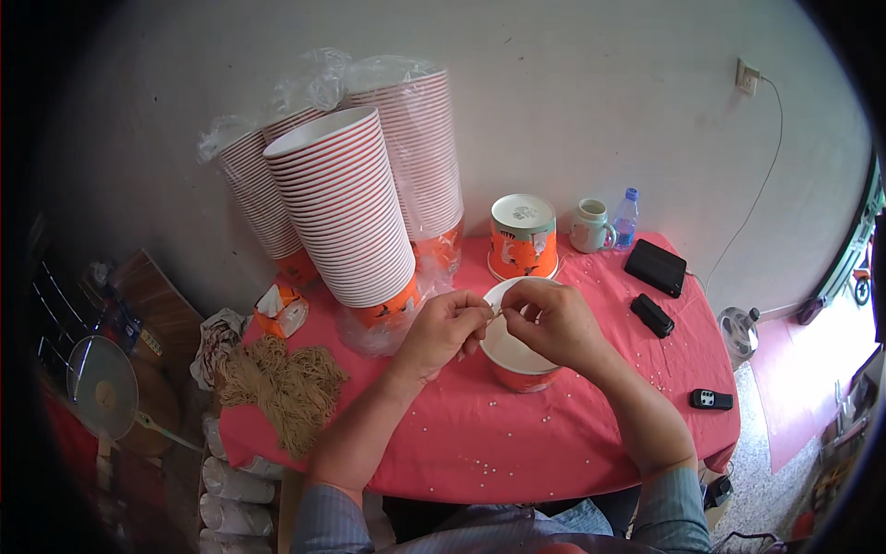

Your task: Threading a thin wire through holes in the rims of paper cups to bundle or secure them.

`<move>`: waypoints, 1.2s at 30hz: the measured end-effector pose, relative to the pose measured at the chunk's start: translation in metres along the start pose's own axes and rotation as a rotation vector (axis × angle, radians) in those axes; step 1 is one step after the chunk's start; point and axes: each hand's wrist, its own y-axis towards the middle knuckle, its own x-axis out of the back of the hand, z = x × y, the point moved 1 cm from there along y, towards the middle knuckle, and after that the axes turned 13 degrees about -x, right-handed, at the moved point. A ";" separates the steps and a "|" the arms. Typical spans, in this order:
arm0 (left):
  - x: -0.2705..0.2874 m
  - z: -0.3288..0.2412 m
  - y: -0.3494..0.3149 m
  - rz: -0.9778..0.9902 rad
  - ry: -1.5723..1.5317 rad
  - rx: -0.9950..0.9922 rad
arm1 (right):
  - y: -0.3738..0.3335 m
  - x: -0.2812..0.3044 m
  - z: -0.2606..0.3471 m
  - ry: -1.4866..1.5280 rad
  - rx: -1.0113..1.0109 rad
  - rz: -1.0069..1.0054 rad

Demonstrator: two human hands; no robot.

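My left hand (447,332) and my right hand (552,321) meet above a white-lined paper bucket (524,371) with an orange outside. Both are closed in a pinch, fingertips nearly touching. Something thin and pale shows between them, too small to name. The bucket stands upright on the table, its far rim and part of its inside hidden by my hands. Left of my left forearm lies a loose bundle of tan string (284,388). Behind my hands an orange paper bucket (523,247) rests upside down.
Tall stacks of paper buckets (346,208), some in clear plastic, stand at the back left of the red-covered table (434,462). Back right are a mug (589,227), a water bottle (627,220), a black case (656,267) and small dark devices (652,315). Tiny white bits are scattered about.
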 end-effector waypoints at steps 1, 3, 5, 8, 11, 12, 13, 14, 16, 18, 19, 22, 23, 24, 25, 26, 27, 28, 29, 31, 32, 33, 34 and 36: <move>0.001 0.002 0.000 0.002 -0.001 -0.011 | 0.000 0.000 0.001 0.000 0.002 0.001; 0.001 0.002 0.000 0.003 -0.003 -0.024 | -0.001 0.001 0.003 0.011 -0.024 0.005; -0.002 0.000 0.000 -0.005 0.012 -0.001 | -0.001 0.001 0.001 0.012 -0.012 0.000; -0.003 -0.002 -0.001 0.008 0.010 -0.024 | -0.001 0.001 0.002 0.018 0.007 -0.008; -0.001 0.000 -0.001 0.016 -0.008 -0.031 | -0.001 0.000 0.001 0.018 0.026 -0.011; -0.001 0.000 -0.001 0.015 -0.008 -0.034 | -0.001 0.000 0.001 0.014 0.039 -0.009; -0.001 0.000 -0.001 0.011 -0.015 -0.036 | -0.001 0.000 0.001 0.014 0.042 -0.009; -0.002 0.000 -0.001 0.007 -0.022 -0.039 | -0.002 0.001 0.002 0.015 0.047 -0.009; -0.002 0.003 -0.001 0.009 -0.009 -0.038 | -0.002 -0.001 0.002 0.016 0.054 -0.008; -0.001 0.005 0.000 0.010 0.005 -0.035 | -0.001 -0.004 0.000 0.014 0.142 -0.090; 0.000 0.006 0.000 0.023 0.015 -0.026 | -0.001 -0.003 0.000 0.014 0.143 -0.089; 0.000 0.008 -0.001 0.039 0.031 -0.017 | -0.002 -0.001 0.002 -0.040 0.174 -0.033; 0.001 0.009 -0.001 0.042 0.038 -0.018 | -0.002 -0.001 0.003 -0.060 0.173 -0.030; 0.001 0.009 0.000 0.043 0.038 -0.018 | -0.002 -0.001 0.003 -0.081 0.173 -0.029; 0.001 0.008 0.000 0.051 0.038 -0.021 | -0.002 -0.002 0.003 -0.081 0.172 -0.030; 0.002 0.008 0.000 0.059 0.039 -0.024 | -0.001 -0.002 0.001 -0.089 0.172 -0.030; 0.003 0.009 0.001 0.061 0.039 -0.024 | -0.001 -0.003 0.000 -0.098 0.170 -0.032; 0.004 0.009 0.001 0.092 0.040 -0.034 | -0.001 -0.003 -0.001 -0.099 0.169 -0.033; 0.005 0.009 0.001 0.122 0.042 -0.045 | 0.000 -0.003 -0.001 -0.094 0.166 -0.018; 0.006 0.007 0.001 0.127 0.051 -0.043 | 0.000 -0.003 -0.001 -0.089 0.161 -0.002; 0.006 0.006 0.001 0.131 0.060 -0.041 | 0.000 -0.002 0.000 -0.075 0.120 0.020; 0.005 0.005 0.001 0.133 0.061 -0.043 | 0.000 -0.001 0.001 -0.061 0.080 0.041; 0.004 0.004 0.001 0.133 0.053 -0.037 | 0.000 -0.001 0.001 -0.061 0.080 0.038; 0.004 0.004 0.001 0.133 0.048 -0.032 | 0.001 -0.001 0.001 -0.029 0.019 0.051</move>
